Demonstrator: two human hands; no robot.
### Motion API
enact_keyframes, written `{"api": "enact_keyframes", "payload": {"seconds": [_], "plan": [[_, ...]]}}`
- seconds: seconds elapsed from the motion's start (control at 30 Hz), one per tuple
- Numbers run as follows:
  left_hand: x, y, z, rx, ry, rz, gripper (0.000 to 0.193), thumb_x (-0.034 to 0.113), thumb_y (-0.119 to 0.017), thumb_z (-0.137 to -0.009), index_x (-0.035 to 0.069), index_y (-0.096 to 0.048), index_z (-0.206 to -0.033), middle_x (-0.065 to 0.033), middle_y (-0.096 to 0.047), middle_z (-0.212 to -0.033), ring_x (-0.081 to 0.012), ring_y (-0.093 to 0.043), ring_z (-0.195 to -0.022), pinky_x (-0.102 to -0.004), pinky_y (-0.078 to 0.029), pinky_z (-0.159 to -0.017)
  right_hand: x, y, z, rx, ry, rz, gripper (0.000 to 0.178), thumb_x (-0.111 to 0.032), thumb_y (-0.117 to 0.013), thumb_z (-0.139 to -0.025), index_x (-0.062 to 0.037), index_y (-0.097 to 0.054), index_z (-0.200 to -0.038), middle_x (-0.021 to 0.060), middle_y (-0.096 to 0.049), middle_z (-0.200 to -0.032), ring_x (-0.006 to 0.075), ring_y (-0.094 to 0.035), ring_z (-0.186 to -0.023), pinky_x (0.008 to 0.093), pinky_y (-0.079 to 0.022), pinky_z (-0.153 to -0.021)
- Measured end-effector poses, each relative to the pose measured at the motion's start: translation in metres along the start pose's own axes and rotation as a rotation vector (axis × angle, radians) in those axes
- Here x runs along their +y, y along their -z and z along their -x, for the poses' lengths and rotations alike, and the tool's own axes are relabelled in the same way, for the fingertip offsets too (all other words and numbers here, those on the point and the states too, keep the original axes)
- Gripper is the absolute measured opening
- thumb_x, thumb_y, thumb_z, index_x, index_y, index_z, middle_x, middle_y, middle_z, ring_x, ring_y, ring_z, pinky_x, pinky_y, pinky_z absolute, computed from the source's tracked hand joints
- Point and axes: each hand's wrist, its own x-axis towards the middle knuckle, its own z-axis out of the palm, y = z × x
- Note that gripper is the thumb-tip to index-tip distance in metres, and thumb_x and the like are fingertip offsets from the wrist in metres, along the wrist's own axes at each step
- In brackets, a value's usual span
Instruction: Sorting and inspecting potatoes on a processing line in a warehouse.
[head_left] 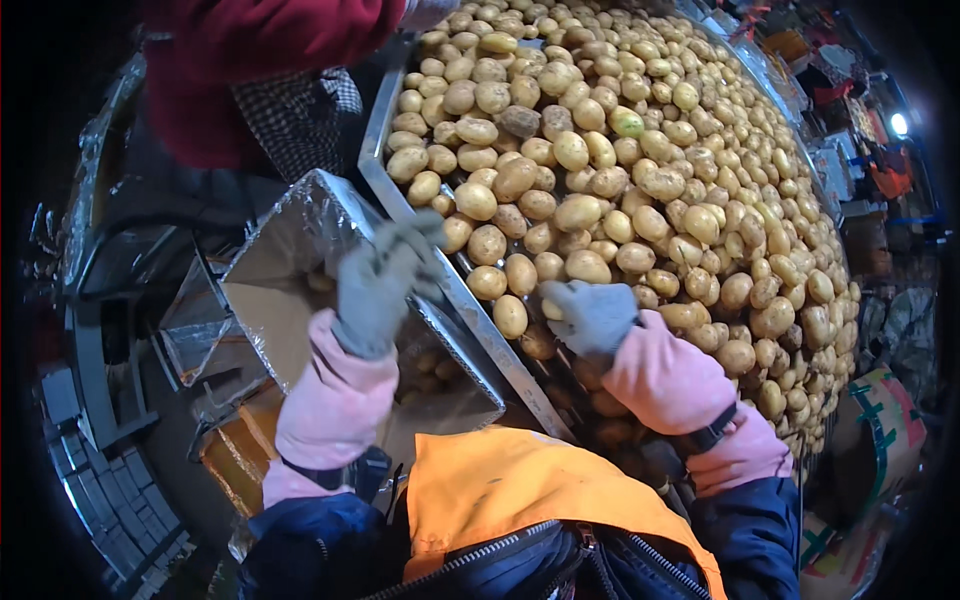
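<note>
A heap of pale yellow potatoes (650, 180) covers a table with a raised metal rim (500, 350). My right hand (592, 315), in a grey glove, is at the near edge of the heap. Its fingers curl round a small potato (552, 309), partly hidden by the glove. To the left, my left hand (385, 285), also gloved, hovers between the rim and an open cardboard box (275, 270). Its fingers are stretched out, slightly blurred, with nothing visible in them. Some potatoes lie inside the box, partly covered by my left arm.
At the upper left, another person in a dark red sleeve (270, 40) stands by the table, one gloved hand at its edge. An orange-brown carton (245, 450) sits on the floor beside the box. A red-and-green patterned box (885, 430) stands at the right.
</note>
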Motion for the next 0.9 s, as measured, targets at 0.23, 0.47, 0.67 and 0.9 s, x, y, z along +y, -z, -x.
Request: {"api": "enact_keyframes", "payload": {"seconds": [0.23, 0.47, 0.67, 0.9], "plan": [[-0.036, -0.040, 0.048, -0.301, 0.492, 1.031, 0.051, 0.049, -0.041, -0.104, 0.007, -0.058, -0.126, -0.0118, -0.068, -0.109, -0.0257, -0.071, -0.090, -0.0348, -0.060, -0.065, -0.043, 0.078, -0.007, 0.264, 0.181, -0.536, 0.048, -0.034, -0.078, -0.082, -0.0059, -0.063, -0.118, 0.0139, -0.071, -0.098, 0.0307, -0.070, -0.077, 0.0355, -0.055, -0.067], [-0.059, -0.002, 0.070, -0.095, 0.513, 0.964, 0.038, 0.038, -0.049, -0.103, 0.004, -0.061, -0.115, -0.0134, -0.067, -0.112, -0.0269, -0.068, -0.086, -0.0376, -0.055, -0.062, -0.073, 0.055, -0.154, 0.081, 0.107, 0.372, 0.039, -0.044, -0.064, -0.086, -0.0143, -0.071, -0.110, 0.0061, -0.067, -0.115, 0.0246, -0.055, -0.117, 0.0516, -0.035, -0.100], [-0.059, 0.022, 0.076, -0.324, 0.343, 1.329, 0.054, 0.039, -0.045, -0.104, 0.000, -0.046, -0.141, -0.0225, -0.056, -0.135, -0.0397, -0.062, -0.116, -0.0481, -0.057, -0.089, -0.053, 0.046, -0.172, 0.029, 0.163, 0.019, 0.041, -0.045, -0.060, -0.091, -0.0118, -0.072, -0.111, 0.0097, -0.070, -0.105, 0.0263, -0.057, -0.114, 0.0471, -0.036, -0.103], [-0.036, 0.006, 0.059, -0.489, 0.326, 1.481, 0.062, 0.046, -0.042, -0.103, 0.001, -0.040, -0.146, -0.0249, -0.050, -0.141, -0.0444, -0.057, -0.122, -0.0554, -0.054, -0.097, -0.036, 0.035, -0.092, 0.065, 0.199, -1.563, 0.043, -0.029, -0.069, -0.095, 0.0008, -0.062, -0.125, 0.0047, -0.067, -0.112, 0.0118, -0.062, -0.101, 0.0256, -0.049, -0.087]]}}
